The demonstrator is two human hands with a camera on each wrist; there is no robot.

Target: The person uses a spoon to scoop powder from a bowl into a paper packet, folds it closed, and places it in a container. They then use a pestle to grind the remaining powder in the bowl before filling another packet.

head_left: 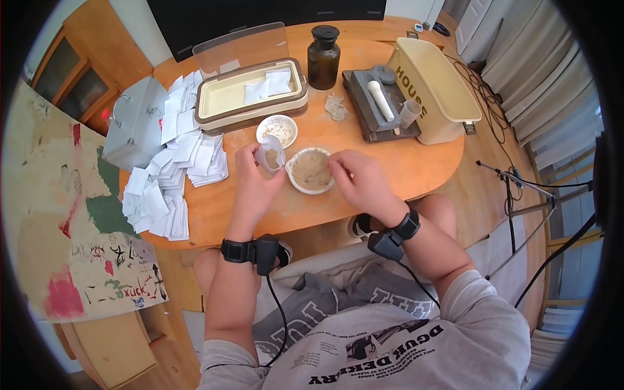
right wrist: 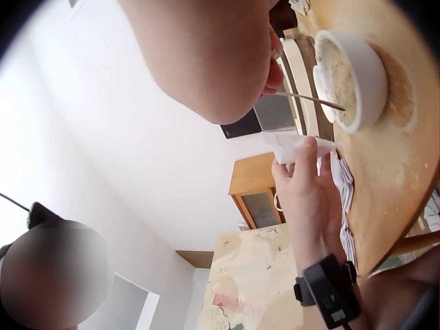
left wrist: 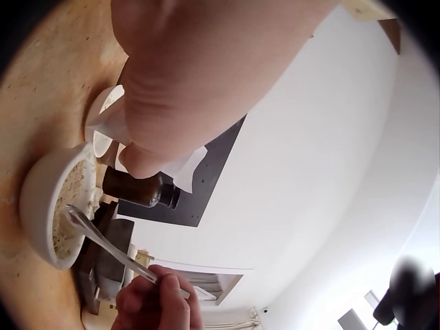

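My left hand (head_left: 248,177) holds a small white paper packet (head_left: 270,155), spread at the top, with some tan powder inside. Just right of it stands a white mortar-like bowl (head_left: 307,190) with tan powder (head_left: 308,170) in it. Thumb and fingers of my right hand (head_left: 363,181) pinch the handle of a metal spoon (left wrist: 110,247). Its bowl end dips into the powder, as the left wrist view shows. Behind the packet is a small white dish (head_left: 290,123) of pale powder.
Stacks of white paper packets (head_left: 170,188) cover the table's left side. A cream tray (head_left: 224,104) with a raised lid, a dark bottle (head_left: 324,58), a crumpled cloth (head_left: 336,108), a dark stand with a white pestle (head_left: 380,101) and a yellowish bin (head_left: 448,91) line the back.
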